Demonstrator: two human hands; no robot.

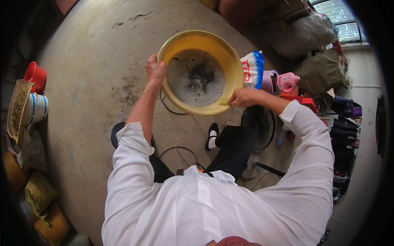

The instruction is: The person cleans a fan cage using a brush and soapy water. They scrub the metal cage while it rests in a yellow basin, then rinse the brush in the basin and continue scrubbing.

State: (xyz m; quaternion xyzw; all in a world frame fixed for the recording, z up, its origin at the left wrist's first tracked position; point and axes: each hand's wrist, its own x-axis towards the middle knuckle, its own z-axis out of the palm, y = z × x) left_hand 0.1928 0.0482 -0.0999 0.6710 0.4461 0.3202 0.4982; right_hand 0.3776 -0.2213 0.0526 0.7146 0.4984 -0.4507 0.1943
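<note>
A round yellow plastic basin point(231, 61) is held in front of me, with grey, foamy water point(197, 80) in its bottom. My left hand point(155, 69) grips the basin's rim at the left. At the lower right of the rim is my right hand point(243, 97), holding a small yellow-green thing point(225, 101), perhaps a cloth or sponge, against the basin's wall. The view is too coarse to tell what that piece is. Dark matter shows in the middle of the water.
Right of the basin stand a blue-and-white detergent bag point(255, 69) and a pink jug point(287, 82). A round black fan point(258, 126) is near my leg. Cables lie on the concrete floor point(92, 77). A red bucket point(36, 77) stands at far left.
</note>
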